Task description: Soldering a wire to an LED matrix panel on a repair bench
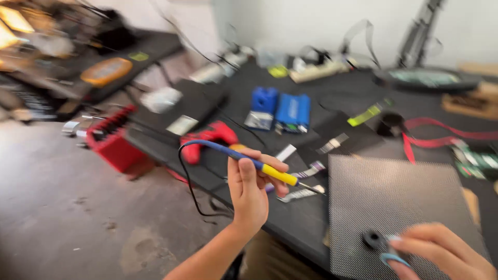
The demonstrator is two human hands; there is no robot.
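Blue and yellow are the colours of the soldering iron (pixel 244 159) that the left hand (pixel 249 189) holds. That hand is wrapped tight around the yellow grip, with the thin metal tip pointing toward the grey mesh panel (pixel 394 207). A black cord loops down from the blue end of the iron. The iron is up in the air, just left of the mesh panel, and its tip does not touch anything yet.

The right hand (pixel 441 254) rests on the near edge of the mesh panel. Its fingers are pinched on something small and light blue, next to a small black ring (pixel 374 239) that sits on the panel. The picture is too blurry to tell what the light blue thing is.

So the tool is picked up and ready, but no work on the panel shows so far. That part looks like it is not yet done.

The mesh panel lies flat on the black tabletop (pixel 290 218). Behind the panel are two blue boxes (pixel 282 109). A red tool (pixel 210 137) lies to its left, past the iron. A red strap (pixel 441 139) curls behind the panel on the right. Some flat ribbon pieces (pixel 306 181) lie just left of the panel.
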